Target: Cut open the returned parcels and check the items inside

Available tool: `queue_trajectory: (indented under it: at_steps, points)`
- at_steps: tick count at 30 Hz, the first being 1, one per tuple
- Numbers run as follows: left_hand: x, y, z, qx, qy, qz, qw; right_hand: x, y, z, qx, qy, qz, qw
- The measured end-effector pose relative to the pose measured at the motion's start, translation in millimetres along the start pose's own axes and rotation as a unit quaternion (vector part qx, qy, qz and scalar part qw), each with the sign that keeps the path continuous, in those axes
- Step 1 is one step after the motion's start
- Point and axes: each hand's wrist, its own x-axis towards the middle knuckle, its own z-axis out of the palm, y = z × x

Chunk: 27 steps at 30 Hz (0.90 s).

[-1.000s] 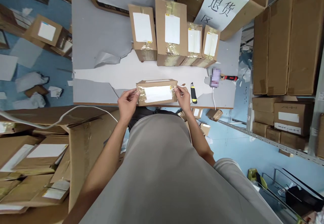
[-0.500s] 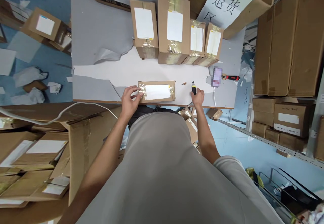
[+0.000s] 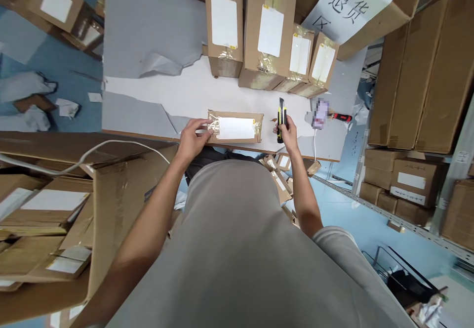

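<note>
A small, flat cardboard box (image 3: 235, 127) with a white label and shiny tape at both ends lies near the front edge of the table. At its left end, my left hand (image 3: 194, 139) has curved fingers and thumb gripping the taped corner. To the right of the box, my right hand (image 3: 288, 133) is closed around a black and yellow utility knife (image 3: 282, 120). The knife points away from me, its tip above the table surface and apart from the box.
Several taped, labelled boxes (image 3: 271, 34) stand at the back of the table (image 3: 148, 21). A blurred-out item (image 3: 320, 114) with a white cable and a red-handled tool (image 3: 341, 117) lie on the right. A large carton (image 3: 122, 194) of boxes stands at left; shelving with cartons (image 3: 411, 96) is at right.
My right hand has raised the utility knife and turned it, so more of its body shows. The left hand stays at the box's left end. The whole view has shifted slightly.
</note>
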Motion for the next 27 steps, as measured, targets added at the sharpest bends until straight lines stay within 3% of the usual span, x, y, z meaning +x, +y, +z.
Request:
queue_trajectory:
  at_steps: [2,5,7,9,12,15,19,27]
  points:
    - [2.7,-0.6,-0.6,-0.002,-0.003,0.001,1.000,-5.8,-33.4,9.7,-0.003,-0.051,-0.064,0.997]
    - [6.1,-0.9,-0.2,-0.007,-0.008,0.000,1.000,-20.2,-91.6,30.3,-0.146,-0.154,-0.154,0.965]
    - [7.8,-1.0,0.5,-0.012,-0.007,-0.005,1.000,-29.2,-127.4,47.4,-0.284,-0.236,-0.204,0.907]
    - [8.8,-1.2,1.4,-0.015,-0.006,-0.009,1.000,-34.7,-154.9,64.9,-0.420,-0.294,-0.217,0.831]
    - [9.3,-1.7,2.8,-0.019,-0.004,-0.008,1.000,-35.6,-178.6,85.8,-0.556,-0.331,-0.220,0.730]
    - [9.1,-2.5,4.5,-0.026,-0.003,-0.006,1.000,-32.2,-188.4,96.1,-0.615,-0.340,-0.225,0.675]
    - [9.7,-4.3,6.8,-0.038,0.002,-0.005,0.999,-29.3,-195.1,99.5,-0.641,-0.342,-0.223,0.650]
    - [13.8,-7.7,8.1,-0.042,0.005,-0.007,0.999,-28.6,-202.4,102.7,-0.642,-0.346,-0.237,0.642]
